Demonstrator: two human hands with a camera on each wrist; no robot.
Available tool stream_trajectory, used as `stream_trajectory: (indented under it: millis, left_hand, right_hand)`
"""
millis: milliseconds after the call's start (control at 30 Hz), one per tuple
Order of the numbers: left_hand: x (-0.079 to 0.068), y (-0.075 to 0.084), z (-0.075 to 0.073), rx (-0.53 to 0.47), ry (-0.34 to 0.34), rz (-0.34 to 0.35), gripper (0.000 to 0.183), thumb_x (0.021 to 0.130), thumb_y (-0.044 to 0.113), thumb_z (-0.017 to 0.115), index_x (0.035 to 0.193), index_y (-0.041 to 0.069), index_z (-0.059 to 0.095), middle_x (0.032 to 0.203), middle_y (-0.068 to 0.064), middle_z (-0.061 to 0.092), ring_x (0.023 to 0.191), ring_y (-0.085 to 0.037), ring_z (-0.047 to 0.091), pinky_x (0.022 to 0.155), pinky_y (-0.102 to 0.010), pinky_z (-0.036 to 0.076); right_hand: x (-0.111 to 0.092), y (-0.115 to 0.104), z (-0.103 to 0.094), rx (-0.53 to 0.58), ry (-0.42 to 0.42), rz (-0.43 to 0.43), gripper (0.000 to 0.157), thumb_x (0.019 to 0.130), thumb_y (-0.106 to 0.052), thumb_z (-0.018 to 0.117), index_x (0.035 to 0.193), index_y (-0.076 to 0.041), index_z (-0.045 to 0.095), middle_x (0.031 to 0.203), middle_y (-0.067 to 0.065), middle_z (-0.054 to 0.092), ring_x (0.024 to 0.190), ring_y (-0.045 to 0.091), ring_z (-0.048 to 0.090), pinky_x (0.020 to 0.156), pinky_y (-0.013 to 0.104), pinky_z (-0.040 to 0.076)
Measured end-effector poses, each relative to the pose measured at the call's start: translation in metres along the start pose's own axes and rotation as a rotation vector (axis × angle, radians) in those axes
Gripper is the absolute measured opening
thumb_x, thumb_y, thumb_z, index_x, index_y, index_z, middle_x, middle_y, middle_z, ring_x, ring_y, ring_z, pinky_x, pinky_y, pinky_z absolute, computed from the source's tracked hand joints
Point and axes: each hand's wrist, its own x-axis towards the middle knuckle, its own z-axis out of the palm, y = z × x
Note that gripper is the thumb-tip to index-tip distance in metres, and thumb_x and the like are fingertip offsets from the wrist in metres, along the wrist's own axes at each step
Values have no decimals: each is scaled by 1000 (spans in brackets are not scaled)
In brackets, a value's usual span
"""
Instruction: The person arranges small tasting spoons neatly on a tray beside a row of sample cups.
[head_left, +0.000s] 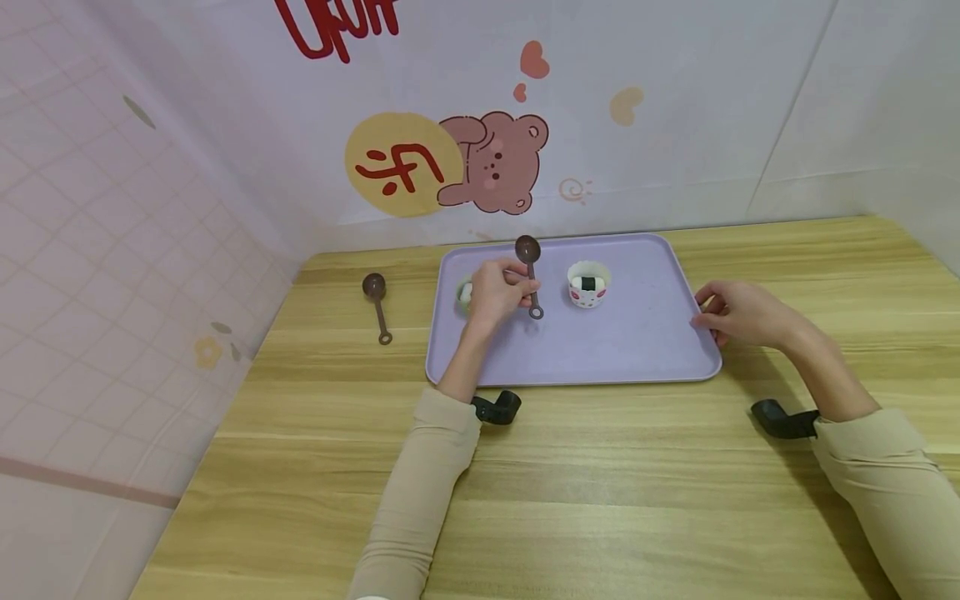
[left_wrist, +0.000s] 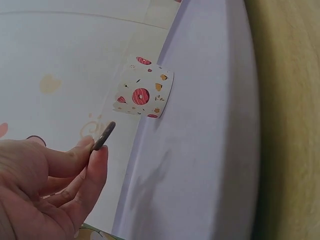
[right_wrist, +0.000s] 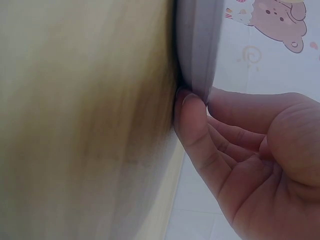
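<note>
Between thumb and fingers, my left hand [head_left: 495, 293] pinches the handle of a brown measuring spoon [head_left: 528, 252], held above the lilac tray [head_left: 600, 350]. Its round bowl points toward the back wall. Just right of the spoon, a white patterned paper cup [head_left: 587, 293] stands on the tray with a rice ball banded in black inside. Partly hidden behind the left hand is a green cup [head_left: 462, 298] with something white in it. My right hand [head_left: 738, 315] grips the tray's right rim, thumb above and fingers beneath in the right wrist view.
A second brown measuring spoon [head_left: 375, 287] lies on the wooden table [head_left: 315, 433], left of the tray. Behind the table rises a white wall covering [head_left: 675, 142] printed with a bear and hearts. Black wrist mounts [head_left: 783, 419] stick out near both sleeves.
</note>
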Motion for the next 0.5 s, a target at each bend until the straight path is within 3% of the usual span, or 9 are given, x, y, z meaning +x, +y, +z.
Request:
stream_trajectory:
  millis: [233, 500]
  left_hand:
    - [-1, -3, 2, 24, -6, 5, 23, 77, 8, 74, 94, -3, 63, 70, -7, 66, 56, -23, 65, 58, -36, 54]
    - [-1, -4, 5, 77, 1, 8, 23, 76, 9, 74, 93, -2, 64, 70, -6, 67, 50, -16, 63, 48, -23, 49]
  right_hand:
    - [-1, 0, 0, 1, 8, -4, 30, 87, -7, 60, 107, 12, 48, 81, 14, 63, 59, 20, 61, 53, 29, 51]
    - [-1, 0, 0, -2, 9, -4, 29, 86, -6, 60, 106, 12, 48, 81, 14, 64, 60, 20, 61, 53, 29, 51]
